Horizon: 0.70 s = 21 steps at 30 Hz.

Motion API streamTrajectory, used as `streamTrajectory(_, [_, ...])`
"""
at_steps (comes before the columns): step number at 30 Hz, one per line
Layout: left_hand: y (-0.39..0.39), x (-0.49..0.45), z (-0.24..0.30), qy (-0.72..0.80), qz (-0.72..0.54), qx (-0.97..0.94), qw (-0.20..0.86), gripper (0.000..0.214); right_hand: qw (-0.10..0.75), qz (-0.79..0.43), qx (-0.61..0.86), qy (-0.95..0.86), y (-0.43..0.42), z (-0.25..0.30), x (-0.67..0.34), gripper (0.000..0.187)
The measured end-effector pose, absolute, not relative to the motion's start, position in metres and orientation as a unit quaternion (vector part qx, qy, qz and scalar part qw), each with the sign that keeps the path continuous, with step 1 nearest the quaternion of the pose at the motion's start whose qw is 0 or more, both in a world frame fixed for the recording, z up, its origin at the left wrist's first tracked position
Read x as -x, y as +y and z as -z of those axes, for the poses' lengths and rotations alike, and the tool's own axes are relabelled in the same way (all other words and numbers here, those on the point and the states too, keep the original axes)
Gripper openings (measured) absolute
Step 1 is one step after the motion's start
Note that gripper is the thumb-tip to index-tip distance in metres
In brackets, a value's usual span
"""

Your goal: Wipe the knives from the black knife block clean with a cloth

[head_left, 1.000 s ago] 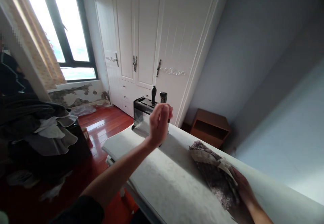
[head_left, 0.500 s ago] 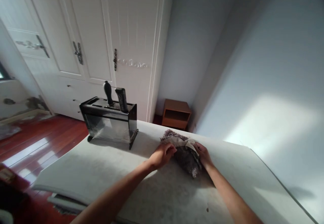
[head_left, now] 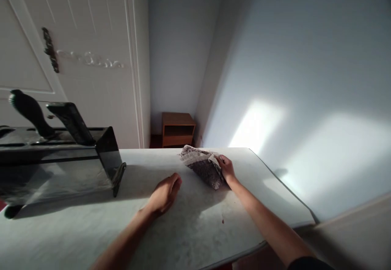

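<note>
My right hand (head_left: 226, 167) is closed on the right end of a fuzzy dark grey cloth (head_left: 207, 173) with a pale fabric band along its upper side. The cloth is bunched and folded, just over the white table top near its far edge; whether it touches the surface I cannot tell. To the left of it, and apart from it, my left hand (head_left: 166, 192) is held in a loose fist with the fingers curled in. Nothing shows in that hand.
A knife block (head_left: 61, 164) with black top and clear sides stands at the left of the white table (head_left: 171, 233), two black handles rising from it. A small brown crumb (head_left: 222, 221) lies in front of the cloth. Beyond are a brown nightstand (head_left: 179, 127) and a white wardrobe (head_left: 100, 95).
My left hand has come off the cloth and moved away to its left. My right hand still grips it. The view has turned right, so the knife block appears farther left and larger.
</note>
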State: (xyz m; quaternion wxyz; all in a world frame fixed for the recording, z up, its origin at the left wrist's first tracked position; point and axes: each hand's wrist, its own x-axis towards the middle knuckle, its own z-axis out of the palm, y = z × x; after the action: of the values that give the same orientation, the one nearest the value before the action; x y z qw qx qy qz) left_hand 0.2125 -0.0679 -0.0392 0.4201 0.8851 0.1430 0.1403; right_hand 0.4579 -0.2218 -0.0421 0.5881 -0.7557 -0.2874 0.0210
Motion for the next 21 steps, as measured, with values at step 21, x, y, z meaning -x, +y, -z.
streamTrajectory(21, [-0.063, -0.221, 0.048, 0.132, -0.144, -0.905, 0.378, 0.028, 0.517, 0.288, 0.788, -0.168, -0.408, 0.019, -0.504, 0.040])
